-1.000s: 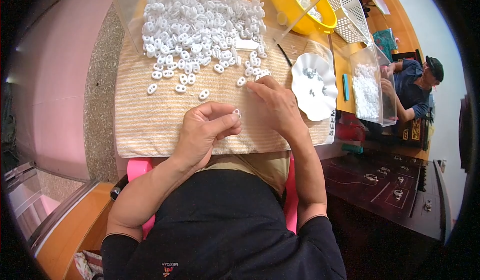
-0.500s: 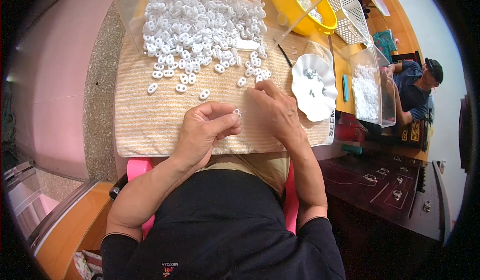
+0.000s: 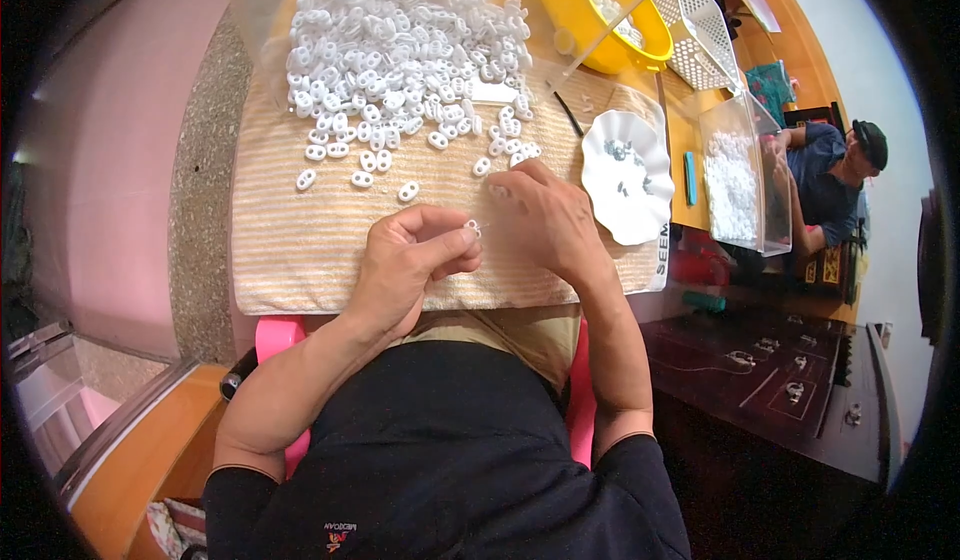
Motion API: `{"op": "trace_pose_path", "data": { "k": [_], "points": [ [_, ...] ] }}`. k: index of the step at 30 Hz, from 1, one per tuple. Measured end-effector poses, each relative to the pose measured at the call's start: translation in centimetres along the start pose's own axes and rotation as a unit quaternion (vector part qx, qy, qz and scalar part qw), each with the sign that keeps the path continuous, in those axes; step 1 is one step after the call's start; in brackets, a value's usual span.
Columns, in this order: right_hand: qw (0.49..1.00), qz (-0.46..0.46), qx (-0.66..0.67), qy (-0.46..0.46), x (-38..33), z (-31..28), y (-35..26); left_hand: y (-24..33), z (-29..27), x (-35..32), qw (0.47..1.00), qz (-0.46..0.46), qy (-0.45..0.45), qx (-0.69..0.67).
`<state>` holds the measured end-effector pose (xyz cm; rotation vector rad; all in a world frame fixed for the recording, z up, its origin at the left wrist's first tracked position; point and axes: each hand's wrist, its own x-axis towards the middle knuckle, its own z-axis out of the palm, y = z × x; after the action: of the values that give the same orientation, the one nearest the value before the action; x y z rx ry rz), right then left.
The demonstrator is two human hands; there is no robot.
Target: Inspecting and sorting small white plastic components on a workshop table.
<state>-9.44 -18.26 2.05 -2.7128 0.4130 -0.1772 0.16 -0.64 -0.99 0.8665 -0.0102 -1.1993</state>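
My left hand (image 3: pixel 415 255) is closed, pinching a small white plastic piece with two holes (image 3: pixel 474 228) between thumb and forefinger. A thin, pale bit sticks out from that piece toward the right. My right hand (image 3: pixel 548 215) hovers just right of it over the towel, fingers bent together; what is between its fingertips is blurred and I cannot make it out. Several loose white oval two-hole pieces (image 3: pixel 408 192) lie beyond my hands. Behind them is a large heap of the same pieces (image 3: pixel 400 50). A white wavy-rimmed dish (image 3: pixel 648 222) with small dark grey bits stands beside my right hand.
A striped towel (image 3: pixel 290 250) covers the table, with a dark thin stick (image 3: pixel 567 112) on it. Clear plastic sides flank the heap. A yellow basin (image 3: pixel 560 20) stands at the far right, near a white perforated basket (image 3: pixel 690 30). Farther right, a person sits by a clear box (image 3: pixel 735 185) of white pieces.
My right hand has shifted slightly, its fingertips coming a little nearer to me. My left hand keeps its pinch on the white piece in almost the same place.
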Motion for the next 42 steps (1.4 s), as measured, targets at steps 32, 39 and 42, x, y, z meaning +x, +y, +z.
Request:
{"op": "trace_pose_path", "data": {
  "k": [32, 39, 42],
  "points": [
    [0.926, 0.065, 0.356, -0.105, -0.8, -0.2, 1.4, -0.1, -0.2, 0.1, 1.0, 0.007, 0.002, 0.001],
    [0.898, 0.076, 0.418, -0.118, -1.0, 0.3, 1.4, 0.0, -0.1, -0.1, 1.0, 0.008, 0.008, -0.001],
    [0.892, 0.067, 0.436, -0.101, -1.1, 0.6, 1.4, -0.1, -0.3, 0.2, 1.0, 0.002, 0.009, 0.0]
  ]
}}
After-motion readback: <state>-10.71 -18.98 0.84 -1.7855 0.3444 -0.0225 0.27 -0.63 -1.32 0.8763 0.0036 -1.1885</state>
